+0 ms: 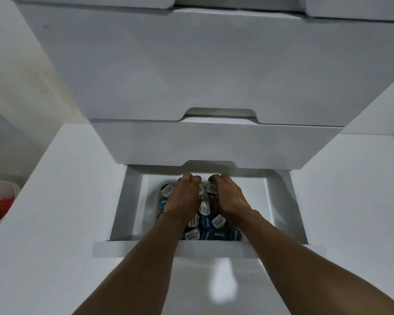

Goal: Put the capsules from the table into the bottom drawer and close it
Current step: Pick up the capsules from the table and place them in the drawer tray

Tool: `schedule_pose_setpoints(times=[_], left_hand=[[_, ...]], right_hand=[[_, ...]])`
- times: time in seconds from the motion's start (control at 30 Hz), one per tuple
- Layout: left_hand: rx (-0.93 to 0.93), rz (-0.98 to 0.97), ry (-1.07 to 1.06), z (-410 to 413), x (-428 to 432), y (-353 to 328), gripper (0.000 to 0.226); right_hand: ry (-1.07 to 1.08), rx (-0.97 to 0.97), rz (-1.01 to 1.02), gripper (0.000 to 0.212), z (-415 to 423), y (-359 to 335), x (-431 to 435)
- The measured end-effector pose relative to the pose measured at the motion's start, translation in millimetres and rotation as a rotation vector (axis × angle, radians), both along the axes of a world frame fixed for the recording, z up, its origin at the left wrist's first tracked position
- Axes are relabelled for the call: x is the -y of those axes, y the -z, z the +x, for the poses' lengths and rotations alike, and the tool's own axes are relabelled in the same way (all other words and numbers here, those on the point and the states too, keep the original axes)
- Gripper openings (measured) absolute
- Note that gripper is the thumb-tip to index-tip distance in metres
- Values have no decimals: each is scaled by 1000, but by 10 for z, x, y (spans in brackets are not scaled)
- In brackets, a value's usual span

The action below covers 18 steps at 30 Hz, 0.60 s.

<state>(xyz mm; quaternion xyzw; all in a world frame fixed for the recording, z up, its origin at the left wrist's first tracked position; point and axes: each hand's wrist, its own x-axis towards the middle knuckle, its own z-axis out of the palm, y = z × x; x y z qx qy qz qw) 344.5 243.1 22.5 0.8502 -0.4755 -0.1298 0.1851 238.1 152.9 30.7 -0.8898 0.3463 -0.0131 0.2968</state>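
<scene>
Both hands (pixel 205 196) over round foil-topped capsules (pixel 205 221) — white drawer (pixel 282 201).

the bottom drawer (pixel 132 201) and the drawer fronts (pixel 214 71) above it are seen in plain white. the capsules (pixel 210 234) are lidded in dark blue, white and black, with printed lettering.

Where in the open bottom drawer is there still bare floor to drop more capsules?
Bare strips lie along the drawer's right wall and, narrower, along its left wall. The middle is crowded: capsules fill a clear tray, with the left hand and right hand over its far end.
</scene>
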Motion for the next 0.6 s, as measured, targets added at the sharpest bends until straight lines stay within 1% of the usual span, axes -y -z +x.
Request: schedule_pose_setpoints(times=[0.23, 0.43, 0.6], left_hand=[[3, -10, 25, 19, 33, 111, 49], [-7, 12, 31, 33, 50, 170, 48], [-5, 23, 35, 53, 56, 207, 46]], right_hand=[[38, -37, -3, 26, 16, 80, 43], [30, -46, 11, 20, 58, 112, 51], [19, -47, -4, 21, 62, 139, 43]])
